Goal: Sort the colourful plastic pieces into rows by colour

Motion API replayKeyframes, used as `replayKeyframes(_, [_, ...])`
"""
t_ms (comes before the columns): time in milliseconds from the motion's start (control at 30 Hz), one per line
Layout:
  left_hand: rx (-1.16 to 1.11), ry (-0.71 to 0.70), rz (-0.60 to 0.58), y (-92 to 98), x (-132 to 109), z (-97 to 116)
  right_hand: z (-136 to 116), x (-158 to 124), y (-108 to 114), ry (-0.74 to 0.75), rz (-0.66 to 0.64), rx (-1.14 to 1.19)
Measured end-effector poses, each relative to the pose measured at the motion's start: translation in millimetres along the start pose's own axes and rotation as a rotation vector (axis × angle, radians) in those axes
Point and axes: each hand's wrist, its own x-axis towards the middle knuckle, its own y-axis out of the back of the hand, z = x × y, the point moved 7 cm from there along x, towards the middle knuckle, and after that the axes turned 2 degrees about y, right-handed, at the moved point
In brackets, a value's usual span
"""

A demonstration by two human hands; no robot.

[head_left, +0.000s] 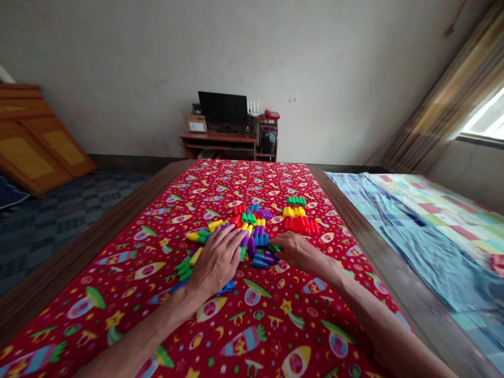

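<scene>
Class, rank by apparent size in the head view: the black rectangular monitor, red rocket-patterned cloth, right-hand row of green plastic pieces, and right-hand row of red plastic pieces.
1. Red cloth
2. Black monitor
3. Red row
4. Green row (farther off)

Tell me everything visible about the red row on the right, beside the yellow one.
The red row is several short, tube-like pieces side by side, glossy like plastic. It lies flat on the patterned cloth, nearer the wearer than the yellow row, right of the mixed pile. The right hand is just in front; whether they touch is unclear.
</scene>
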Motion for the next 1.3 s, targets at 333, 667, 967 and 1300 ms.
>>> replayKeyframes(333, [0.020, -0.013, -0.006, 2.0, 1.6, 2.0, 2.8, -2.1, -10.6, -0.033, -0.059, 0.053])
replayKeyframes(667, [0.012, -0.005, -0.001, 2.7, 0.4, 1.9, 9.6, -0.2, 14.8, -0.022, 0.220, -0.088])
replayKeyframes(967, [0.020, -0.008, -0.009, 2.5, 0.8, 2.9, -4.0, 2.2, 15.6, 0.003, 0.079, -0.210])
replayKeyframes(1300, [0.007, 0.000, -0.004, 2.7, 2.1, 2.2, -7.9, 3.4, -9.2, 0.053, -0.107, -0.087])
